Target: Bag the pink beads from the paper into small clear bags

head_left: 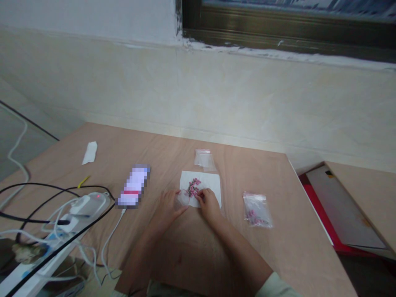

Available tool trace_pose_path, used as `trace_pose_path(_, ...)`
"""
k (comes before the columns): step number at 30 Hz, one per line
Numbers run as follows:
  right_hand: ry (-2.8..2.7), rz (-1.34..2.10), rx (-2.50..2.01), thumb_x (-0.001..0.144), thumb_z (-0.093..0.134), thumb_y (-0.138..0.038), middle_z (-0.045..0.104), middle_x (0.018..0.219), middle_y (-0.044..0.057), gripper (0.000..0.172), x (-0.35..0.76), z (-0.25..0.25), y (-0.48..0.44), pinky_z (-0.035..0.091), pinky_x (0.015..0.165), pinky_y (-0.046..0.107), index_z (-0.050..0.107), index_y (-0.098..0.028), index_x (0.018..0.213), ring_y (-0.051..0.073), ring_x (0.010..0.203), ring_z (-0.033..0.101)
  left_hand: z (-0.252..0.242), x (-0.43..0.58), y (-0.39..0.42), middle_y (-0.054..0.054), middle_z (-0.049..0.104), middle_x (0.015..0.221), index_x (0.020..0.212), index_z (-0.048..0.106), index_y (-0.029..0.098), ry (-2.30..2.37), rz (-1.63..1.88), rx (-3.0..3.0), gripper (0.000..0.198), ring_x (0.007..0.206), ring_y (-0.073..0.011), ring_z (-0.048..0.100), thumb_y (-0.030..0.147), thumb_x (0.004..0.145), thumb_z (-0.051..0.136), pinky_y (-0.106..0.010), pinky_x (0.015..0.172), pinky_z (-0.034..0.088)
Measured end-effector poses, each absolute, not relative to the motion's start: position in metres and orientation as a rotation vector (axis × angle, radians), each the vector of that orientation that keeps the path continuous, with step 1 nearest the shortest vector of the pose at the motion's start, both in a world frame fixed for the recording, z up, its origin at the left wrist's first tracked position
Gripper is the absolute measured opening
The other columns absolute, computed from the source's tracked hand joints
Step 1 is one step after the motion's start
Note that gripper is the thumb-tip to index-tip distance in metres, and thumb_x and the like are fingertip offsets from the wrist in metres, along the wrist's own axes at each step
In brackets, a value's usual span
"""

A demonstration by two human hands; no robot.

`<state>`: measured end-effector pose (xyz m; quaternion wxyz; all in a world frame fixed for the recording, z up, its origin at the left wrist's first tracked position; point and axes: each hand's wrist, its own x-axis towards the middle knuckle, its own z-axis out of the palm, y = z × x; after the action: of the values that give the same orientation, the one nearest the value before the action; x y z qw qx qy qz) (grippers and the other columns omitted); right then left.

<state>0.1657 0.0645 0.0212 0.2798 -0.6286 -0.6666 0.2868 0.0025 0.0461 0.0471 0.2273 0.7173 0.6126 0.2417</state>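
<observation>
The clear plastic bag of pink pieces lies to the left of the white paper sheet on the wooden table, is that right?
No, the side is wrong. The head view shows the clear plastic bag of pink pieces to the right of the white paper sheet, not the left. It does lie on the wooden table.

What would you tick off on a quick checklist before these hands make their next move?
1. Hands in place: ok. The left hand touches a clear plastic piece by the white paper sheet; the right hand is at the pink blossom design.
2. Spare pink pieces within view: ok. A clear zip bag holding them lies on the wooden table.
3. Cables apart from the paper: ok. The power strip sits off to the left.
4. Design fixed to the paper: cannot tell.
</observation>
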Motion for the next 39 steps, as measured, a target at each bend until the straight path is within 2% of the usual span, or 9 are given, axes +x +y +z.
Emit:
trace_pose_path(8, -1.604, 0.898, -1.501, 0.073, 0.050, -0.022, 0.055, 0.072, 0.004, 0.009, 0.161, 0.043, 0.062, 0.039, 0.070, 0.029, 0.055, -0.016, 0.072, 0.015, 0.072, 0.050, 0.032, 0.007, 0.049, -0.010, 0.057, 0.097, 0.097, 0.050, 0.016, 1.651, 0.760, 1.967, 0.044, 0.093, -0.0266, 0.050, 0.033, 0.058, 0.061, -0.042, 0.082, 0.036)
trace_pose_path(15, -1.684, 0.921, -1.469, 0.068, 0.057, -0.026, 0.052, 0.093, 0.007, 0.010, 0.150, 0.060, 0.050, 0.035, 0.079, 0.037, 0.063, -0.021, 0.074, 0.021, 0.092, 0.045, 0.031, 0.015, 0.052, -0.009, 0.058, 0.094, 0.094, 0.052, 0.018, 1.623, 0.843, 1.847, 0.039, 0.092, -0.0268, 0.051, 0.028, 0.057, 0.061, -0.043, 0.083, 0.035)
trace_pose_path(18, -1.565, 1.044, -1.404, 0.071, 0.052, -0.025, 0.057, 0.088, 0.005, 0.010, 0.157, 0.058, 0.051, 0.040, 0.071, 0.031, 0.061, -0.020, 0.072, 0.018, 0.086, 0.050, 0.038, 0.011, 0.050, -0.009, 0.054, 0.103, 0.099, 0.050, 0.017, 1.570, 0.911, 1.750, 0.048, 0.099, -0.0253, 0.047, 0.031, 0.056, 0.064, -0.042, 0.088, 0.033)
trace_pose_path(22, -1.372, 1.146, -1.376, 0.073, 0.049, -0.030, 0.061, 0.082, 0.004, 0.016, 0.165, 0.060, 0.054, 0.042, 0.063, 0.027, 0.060, -0.018, 0.074, 0.016, 0.077, 0.053, 0.041, 0.004, 0.044, -0.010, 0.046, 0.116, 0.105, 0.044, 0.018, 1.524, 1.142, 1.095, 0.053, 0.109, -0.0240, 0.041, 0.038, 0.060, 0.061, -0.040, 0.093, 0.030)
trace_pose_path(26, -1.220, 1.281, -1.375, 0.071, 0.050, -0.035, 0.061, 0.077, 0.004, 0.022, 0.163, 0.069, 0.053, 0.043, 0.057, 0.025, 0.061, -0.016, 0.075, 0.014, 0.067, 0.053, 0.036, 0.006, 0.036, -0.012, 0.055, 0.104, 0.102, 0.047, 0.014, 1.323, 1.161, 0.777, 0.045, 0.096, -0.0225, 0.054, 0.047, 0.071, 0.044, -0.039, 0.084, 0.040)
trace_pose_path(30, -1.224, 1.394, -1.309, 0.071, 0.048, -0.037, 0.059, 0.071, 0.002, 0.025, 0.159, 0.070, 0.054, 0.042, 0.054, 0.024, 0.060, -0.015, 0.071, 0.011, 0.058, 0.051, 0.033, 0.010, 0.031, -0.005, 0.062, 0.087, 0.093, 0.053, 0.016, 1.031, 1.204, 0.521, 0.030, 0.083, -0.0168, 0.059, 0.033, 0.069, 0.056, -0.031, 0.078, 0.045)
trace_pose_path(34, -1.317, 1.133, -1.456, 0.072, 0.046, -0.033, 0.058, 0.074, 0.003, 0.020, 0.159, 0.052, 0.070, 0.041, 0.059, 0.027, 0.058, -0.016, 0.075, 0.014, 0.067, 0.051, 0.030, 0.003, 0.030, 0.002, 0.061, 0.072, 0.084, 0.054, 0.017, 1.071, 1.293, 0.413, 0.021, 0.063, -0.0100, 0.060, 0.024, 0.065, 0.061, -0.022, 0.062, 0.048)
trace_pose_path(37, -1.531, 0.808, -1.668, 0.066, 0.052, -0.024, 0.056, 0.078, 0.006, 0.012, 0.157, 0.036, 0.084, 0.037, 0.072, 0.032, 0.059, -0.016, 0.073, 0.018, 0.077, 0.049, 0.028, -0.003, 0.030, 0.002, 0.060, 0.070, 0.080, 0.054, 0.016, 1.093, 1.306, 0.349, 0.019, 0.060, -0.0092, 0.059, 0.022, 0.064, 0.062, -0.021, 0.058, 0.049)
trace_pose_path(39, -1.646, 0.704, -1.756, 0.065, 0.054, -0.022, 0.055, 0.078, 0.008, 0.012, 0.154, 0.028, 0.091, 0.036, 0.074, 0.033, 0.060, -0.015, 0.073, 0.020, 0.080, 0.047, 0.026, -0.005, 0.030, 0.002, 0.061, 0.071, 0.080, 0.054, 0.016, 1.067, 1.305, 0.352, 0.018, 0.061, -0.0092, 0.059, 0.022, 0.064, 0.062, -0.021, 0.058, 0.049)
